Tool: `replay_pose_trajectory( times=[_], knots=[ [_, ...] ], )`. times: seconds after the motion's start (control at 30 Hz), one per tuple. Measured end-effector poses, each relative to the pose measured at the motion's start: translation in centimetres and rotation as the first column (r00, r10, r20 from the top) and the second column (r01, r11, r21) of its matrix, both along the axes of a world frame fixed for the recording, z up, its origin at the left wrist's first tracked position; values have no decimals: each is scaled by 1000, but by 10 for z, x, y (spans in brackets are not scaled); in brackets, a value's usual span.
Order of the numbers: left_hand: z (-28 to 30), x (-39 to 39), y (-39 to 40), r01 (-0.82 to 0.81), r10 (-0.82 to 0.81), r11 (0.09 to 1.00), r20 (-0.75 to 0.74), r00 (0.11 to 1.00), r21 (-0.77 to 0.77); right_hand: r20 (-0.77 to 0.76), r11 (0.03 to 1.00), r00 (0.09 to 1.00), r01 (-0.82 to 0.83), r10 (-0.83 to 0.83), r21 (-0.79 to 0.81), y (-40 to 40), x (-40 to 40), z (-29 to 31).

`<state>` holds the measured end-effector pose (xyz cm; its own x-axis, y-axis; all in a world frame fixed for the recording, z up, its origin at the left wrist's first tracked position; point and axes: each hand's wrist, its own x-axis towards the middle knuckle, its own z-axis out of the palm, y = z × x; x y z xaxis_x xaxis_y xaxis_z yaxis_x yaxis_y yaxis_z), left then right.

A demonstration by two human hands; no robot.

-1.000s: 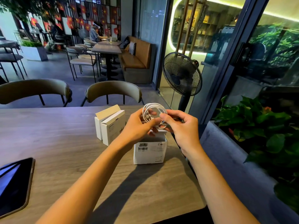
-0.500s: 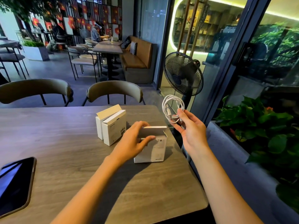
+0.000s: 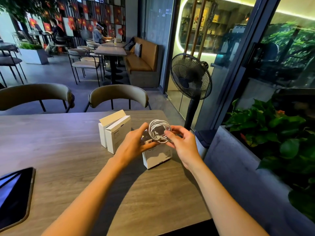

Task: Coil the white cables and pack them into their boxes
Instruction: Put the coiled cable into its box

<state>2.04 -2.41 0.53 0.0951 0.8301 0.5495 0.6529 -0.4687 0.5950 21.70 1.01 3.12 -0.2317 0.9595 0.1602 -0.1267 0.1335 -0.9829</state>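
Observation:
A coiled white cable (image 3: 153,133) hangs just above the open top of a small white box (image 3: 157,156), which stands on the wooden table (image 3: 68,150) near its right edge. My right hand (image 3: 183,144) pinches the coil's right side. My left hand (image 3: 133,145) grips the top left of that box, thumb raised beside the coil. The box's opening is hidden behind both hands. Left of it stand two more white boxes, the front one (image 3: 117,135) closed and the rear one (image 3: 102,133) with its flap up.
A dark tablet (image 3: 13,193) lies at the table's near left edge. Two chairs (image 3: 117,96) face the far side. A black standing fan (image 3: 190,77) and a planter with green leaves (image 3: 272,133) stand right of the table, close to its edge.
My right hand brought the coil from out past the table's right edge back in over the box. My left hand stayed on the box top, thumb now raised beside the coil.

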Motion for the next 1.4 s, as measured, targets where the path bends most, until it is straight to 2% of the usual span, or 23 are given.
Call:
replay_pose_trajectory(
  times=[0.1, 0.23, 0.3, 0.4, 0.63, 0.87, 1.03, 1.13, 1.27, 1.4],
  knots=[
    [-3, -8, 2, -37, 37, 999, -19, 999, 4, 35, 997, 999, 17, -20, 73, 7, 7, 4],
    [-3, -9, 4, -24, 34, 996, -117, 993, 81, 211, 954, 970, 53, -119, 296, 24, 21, 12],
    [-5, -9, 6, 4, 10, 996, -148, 989, 94, 253, 939, 959, 33, -127, 344, 28, 27, 14],
    [-10, -7, 9, 44, -25, 994, -176, 984, 101, 241, 944, 966, 8, -93, 331, 28, 32, 17],
    [-7, 0, 5, 99, -80, 985, -135, 988, 139, 280, 943, 957, -156, 72, 292, 19, 27, 19],
    [-8, 0, 1, 117, -104, 988, -123, 987, 105, 286, 944, 958, -111, 19, 310, 27, 28, 16],
    [-10, 9, 2, 129, -122, 987, -78, 990, 99, 357, 923, 933, -101, -42, 371, 32, 38, 13],
    [-9, 12, -2, 126, -123, 987, -37, 992, 103, 424, 859, 895, -102, -141, 501, 31, 38, 14],
    [-9, 12, -2, 120, -119, 988, -20, 993, 98, 420, 676, 849, -105, -322, 730, 20, 29, 9],
    [-10, 13, -3, 119, -117, 987, -29, 993, 107, 468, 553, 791, -202, -394, 808, 16, 26, -5]
  ],
)
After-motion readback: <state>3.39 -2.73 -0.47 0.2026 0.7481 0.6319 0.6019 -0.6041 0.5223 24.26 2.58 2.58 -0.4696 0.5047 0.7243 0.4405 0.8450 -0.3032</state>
